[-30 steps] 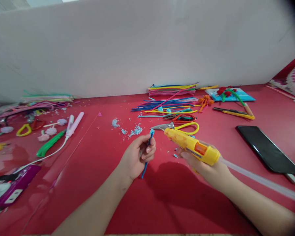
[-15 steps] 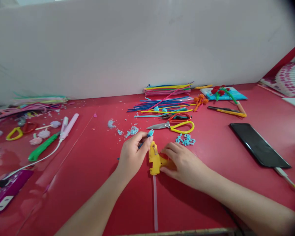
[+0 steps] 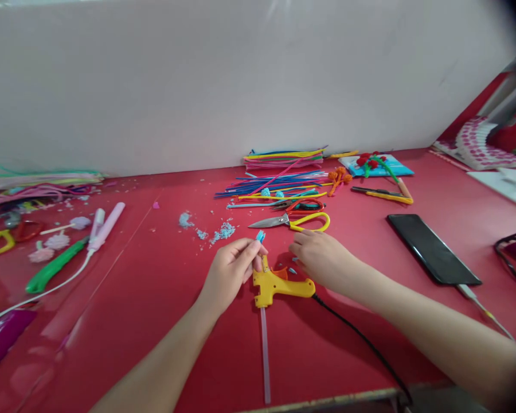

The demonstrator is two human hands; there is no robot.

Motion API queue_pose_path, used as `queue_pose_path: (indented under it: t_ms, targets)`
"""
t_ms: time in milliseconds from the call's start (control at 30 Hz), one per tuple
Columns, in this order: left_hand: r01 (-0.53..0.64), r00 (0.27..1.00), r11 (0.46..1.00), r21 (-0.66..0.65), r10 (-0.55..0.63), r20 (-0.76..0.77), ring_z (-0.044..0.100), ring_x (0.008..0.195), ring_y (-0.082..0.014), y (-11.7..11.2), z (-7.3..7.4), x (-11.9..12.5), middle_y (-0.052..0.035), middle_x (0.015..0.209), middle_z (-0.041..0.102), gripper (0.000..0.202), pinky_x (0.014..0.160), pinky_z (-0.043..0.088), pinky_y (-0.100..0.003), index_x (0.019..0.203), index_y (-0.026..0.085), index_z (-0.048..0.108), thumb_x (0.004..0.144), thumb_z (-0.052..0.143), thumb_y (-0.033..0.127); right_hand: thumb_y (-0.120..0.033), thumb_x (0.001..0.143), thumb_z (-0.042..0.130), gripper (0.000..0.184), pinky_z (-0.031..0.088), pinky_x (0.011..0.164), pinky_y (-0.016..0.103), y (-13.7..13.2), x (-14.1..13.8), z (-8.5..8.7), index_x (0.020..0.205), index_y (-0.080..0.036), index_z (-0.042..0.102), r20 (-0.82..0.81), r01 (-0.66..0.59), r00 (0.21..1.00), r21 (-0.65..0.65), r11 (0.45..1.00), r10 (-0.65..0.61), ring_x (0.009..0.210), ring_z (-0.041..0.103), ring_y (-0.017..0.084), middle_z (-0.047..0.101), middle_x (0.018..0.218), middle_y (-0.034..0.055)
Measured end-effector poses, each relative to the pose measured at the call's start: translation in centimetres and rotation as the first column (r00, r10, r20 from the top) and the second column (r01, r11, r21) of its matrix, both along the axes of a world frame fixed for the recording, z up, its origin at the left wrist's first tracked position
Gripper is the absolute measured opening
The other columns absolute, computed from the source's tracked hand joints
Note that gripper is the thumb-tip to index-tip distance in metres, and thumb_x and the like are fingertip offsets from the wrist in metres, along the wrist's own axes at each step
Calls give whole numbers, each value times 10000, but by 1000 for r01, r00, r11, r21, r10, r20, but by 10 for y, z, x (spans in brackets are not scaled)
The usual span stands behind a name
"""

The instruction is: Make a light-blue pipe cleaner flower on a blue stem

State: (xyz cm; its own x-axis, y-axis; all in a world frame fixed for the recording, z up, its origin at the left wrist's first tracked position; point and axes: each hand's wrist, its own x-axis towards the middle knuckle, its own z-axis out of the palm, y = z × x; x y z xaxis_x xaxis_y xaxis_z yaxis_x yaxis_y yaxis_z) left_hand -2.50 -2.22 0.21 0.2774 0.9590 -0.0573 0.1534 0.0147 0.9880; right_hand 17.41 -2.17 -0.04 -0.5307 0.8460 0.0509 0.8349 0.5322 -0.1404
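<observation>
My left hand (image 3: 230,272) is closed in a pinch on a blue pipe cleaner (image 3: 260,236), whose fuzzy tip sticks up above the fingertips. A yellow glue gun (image 3: 279,284) lies on the red table (image 3: 163,321) just right of that hand, with a clear glue stick (image 3: 264,355) trailing toward me and a black cord (image 3: 361,338) running off to the right. My right hand (image 3: 322,261) rests palm down just beyond the gun, over small blue pieces; its fingers are curled and what they touch is hidden.
Yellow-handled scissors (image 3: 292,220) lie behind the hands, with stacks of coloured pipe cleaners (image 3: 284,172) at the wall. A black phone (image 3: 432,248) lies to the right. Blue fluff scraps (image 3: 219,232), a green cutter (image 3: 54,267) and a pink tool (image 3: 107,226) lie at left.
My right hand laid the glue gun down on the table and let go, then moved onto the small blue pieces beyond it. My left hand kept hold of the blue pipe cleaner.
</observation>
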Motion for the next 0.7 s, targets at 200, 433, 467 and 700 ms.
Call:
queue_pose_path:
  t_ms: [200, 433, 467, 700]
  targets:
    - [7, 997, 998, -59, -3, 74, 361, 434, -43, -1, -1, 1, 21, 570, 523, 266, 394, 236, -173, 772, 147, 607, 853, 506, 380, -88, 756, 506, 115, 352, 596, 256, 3, 4, -11, 695, -155, 577, -252, 101, 960, -103, 990, -124, 681, 538, 160, 597, 716, 53]
    - [85, 981, 974, -209, -44, 189, 305, 401, -18, -4, -1, 5, 20, 567, 523, 267, 379, 169, -175, 792, 126, 612, 854, 507, 364, -150, 807, 423, 109, 445, 555, 198, 7, 9, -17, 819, -174, 528, -577, 92, 759, -363, 927, -301, 608, 598, 97, 642, 698, -7]
    - [89, 979, 970, -225, -44, 200, 298, 395, -14, -4, -1, 5, 20, 570, 523, 266, 378, 159, -175, 793, 124, 610, 854, 506, 361, -175, 831, 405, 133, 465, 564, 203, 8, 9, -16, 838, -166, 537, -605, 68, 730, -399, 914, -318, 611, 612, 97, 658, 714, 4]
    - [166, 973, 945, -282, -110, 205, 273, 381, -13, -10, 4, 7, 21, 582, 540, 258, 382, 142, -185, 801, 135, 587, 863, 480, 362, -294, 771, 624, 138, 508, 616, 231, -5, 2, 2, 813, -162, 622, -798, -267, 221, -602, 752, -560, 608, 624, 98, 679, 712, 9]
